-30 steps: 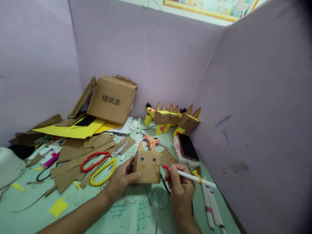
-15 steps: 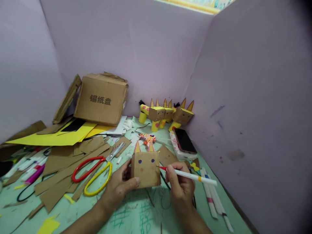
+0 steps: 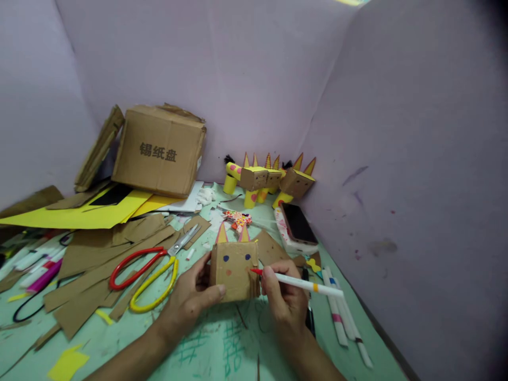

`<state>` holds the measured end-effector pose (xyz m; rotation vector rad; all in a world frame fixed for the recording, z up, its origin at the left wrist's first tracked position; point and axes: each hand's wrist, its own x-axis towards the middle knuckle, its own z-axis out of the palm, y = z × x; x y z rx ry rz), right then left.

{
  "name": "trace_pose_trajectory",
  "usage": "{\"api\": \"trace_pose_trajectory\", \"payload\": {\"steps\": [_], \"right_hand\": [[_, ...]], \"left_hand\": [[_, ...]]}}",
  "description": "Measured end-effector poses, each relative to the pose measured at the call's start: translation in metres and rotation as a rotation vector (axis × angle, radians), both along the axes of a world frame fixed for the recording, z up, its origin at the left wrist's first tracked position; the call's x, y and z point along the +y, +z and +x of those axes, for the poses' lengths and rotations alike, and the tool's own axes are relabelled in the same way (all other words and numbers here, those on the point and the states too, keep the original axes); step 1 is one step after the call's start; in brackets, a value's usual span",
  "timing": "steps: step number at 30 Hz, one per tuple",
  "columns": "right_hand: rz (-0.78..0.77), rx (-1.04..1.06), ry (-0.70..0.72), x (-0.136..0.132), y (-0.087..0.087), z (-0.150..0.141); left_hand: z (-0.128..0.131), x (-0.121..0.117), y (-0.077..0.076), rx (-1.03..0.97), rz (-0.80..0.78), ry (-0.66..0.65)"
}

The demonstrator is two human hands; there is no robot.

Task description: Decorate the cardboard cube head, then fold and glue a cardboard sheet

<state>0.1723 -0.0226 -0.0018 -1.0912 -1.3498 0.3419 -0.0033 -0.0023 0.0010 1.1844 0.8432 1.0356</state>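
A small cardboard animal head [image 3: 235,283] with two blue dot eyes, two orange-red spots and pointed yellow ears faces me, upright above the table. My left hand [image 3: 194,299] is closed around its left side, thumb on the front. Between the thumb and fingers of my right hand [image 3: 286,296] is a white marker [image 3: 309,284] with a red tip. That tip meets the right-hand spot on the cardboard face, or hovers very close to it; I cannot tell which.
Scissors [image 3: 153,272] with red and yellow handles lie left, over cardboard scraps [image 3: 85,304]. Behind stand a cardboard box [image 3: 161,153] and several yellow cardboard animals [image 3: 254,182]. A glue gun [image 3: 239,218], a phone [image 3: 298,224] and white markers [image 3: 337,312] lie around the green tabletop [image 3: 210,344].
My right hand has brought the marker's red tip left, from the edge of the cardboard head onto or near its right spot. The view has shifted slightly.
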Motion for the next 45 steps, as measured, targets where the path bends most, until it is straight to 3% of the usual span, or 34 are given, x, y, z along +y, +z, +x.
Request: {"api": "trace_pose_trajectory", "payload": {"steps": [7, 14, 21, 30, 45], "right_hand": [[0.03, -0.048, -0.028, -0.0005, -0.0017, -0.0005], [-0.047, 0.061, 0.015, -0.0017, -0.0082, -0.0011], [-0.064, 0.12, -0.066, -0.0022, -0.0027, -0.0055], [0.021, -0.016, -0.044, 0.0011, 0.0, -0.0011], [-0.028, -0.023, -0.014, 0.0004, -0.0028, -0.0002]], "left_hand": [[0.0002, -0.0001, -0.0005, -0.009, -0.013, 0.003], [0.0003, -0.0007, -0.0011, -0.01, -0.007, -0.002], [-0.0009, 0.0002, -0.0018, -0.014, -0.01, -0.015], [-0.0008, -0.0001, -0.0005, 0.002, 0.001, -0.008], [-0.0015, 0.0005, -0.0043, 0.006, -0.001, 0.0]]}}
